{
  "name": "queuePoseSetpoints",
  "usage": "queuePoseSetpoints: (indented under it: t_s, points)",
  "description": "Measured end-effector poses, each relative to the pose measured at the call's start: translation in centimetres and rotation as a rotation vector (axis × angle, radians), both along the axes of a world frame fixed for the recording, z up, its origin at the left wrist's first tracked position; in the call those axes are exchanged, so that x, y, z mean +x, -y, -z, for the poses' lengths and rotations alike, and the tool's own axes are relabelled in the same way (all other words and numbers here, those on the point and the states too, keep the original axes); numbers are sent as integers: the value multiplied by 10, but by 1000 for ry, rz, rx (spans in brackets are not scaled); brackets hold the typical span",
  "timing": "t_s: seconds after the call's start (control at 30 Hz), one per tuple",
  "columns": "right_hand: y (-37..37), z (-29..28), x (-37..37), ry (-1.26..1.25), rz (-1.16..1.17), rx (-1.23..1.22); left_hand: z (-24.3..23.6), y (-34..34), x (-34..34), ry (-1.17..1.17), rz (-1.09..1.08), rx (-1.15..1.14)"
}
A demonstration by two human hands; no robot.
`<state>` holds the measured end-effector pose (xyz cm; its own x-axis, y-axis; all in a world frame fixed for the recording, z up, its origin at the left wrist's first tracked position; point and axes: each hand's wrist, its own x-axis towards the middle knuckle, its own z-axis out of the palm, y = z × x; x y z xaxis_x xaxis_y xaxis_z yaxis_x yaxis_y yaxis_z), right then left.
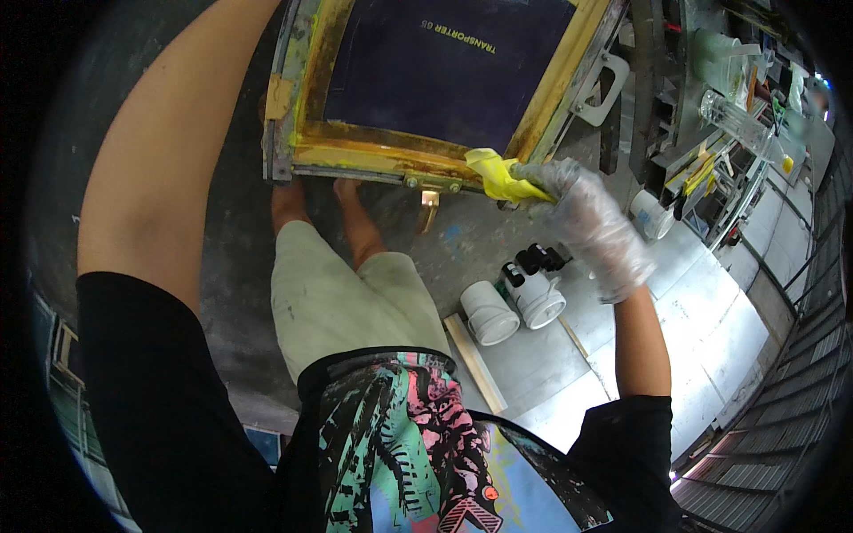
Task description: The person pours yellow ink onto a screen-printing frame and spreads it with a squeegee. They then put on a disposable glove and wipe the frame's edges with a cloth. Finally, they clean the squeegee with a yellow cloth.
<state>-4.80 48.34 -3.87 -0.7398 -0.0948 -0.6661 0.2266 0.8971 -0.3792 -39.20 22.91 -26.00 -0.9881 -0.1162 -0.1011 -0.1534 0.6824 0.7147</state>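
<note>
In a clear plastic glove, my right hand (577,209) is closed around a bright yellow cloth (502,175). The cloth's loose end meets the near right corner of a yellow-stained screen printing frame (382,155). Inside the frame is a dark purple-blue panel (435,75) with small yellow printing on it. Metal rails edge the frame, and a white handle (604,89) is fixed on the right side. My left forearm (169,151) reaches up past the top edge of the view, so the left hand is out of sight.
Two white buckets (489,313) stand on the floor below my right hand, with dark bottles (539,258) at one. A wooden strip (475,364) lies close by. To the right, a cluttered bench (702,169) holds containers and tools. A metal latch (429,211) sticks out from the frame's near edge.
</note>
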Motion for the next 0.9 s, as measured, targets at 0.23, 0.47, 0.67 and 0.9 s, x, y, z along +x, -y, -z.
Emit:
queuePoseSetpoints:
  t_s: [0.23, 0.47, 0.67, 0.9]
  points:
    - [24, 48, -10, -4, -172, 98, 15, 4, -6, -62, 17, 145]
    - [-4, 59, 31, -146, -58, -90, 16, 1, -12, -45, -1, 111]
    - [42, 77, -10, -46, -27, -165, 25, 3, -12, -70, -2, 87]
    - [177, 122, -74, -151, -143, -337, 8, -1, -5, -44, 19, 47]
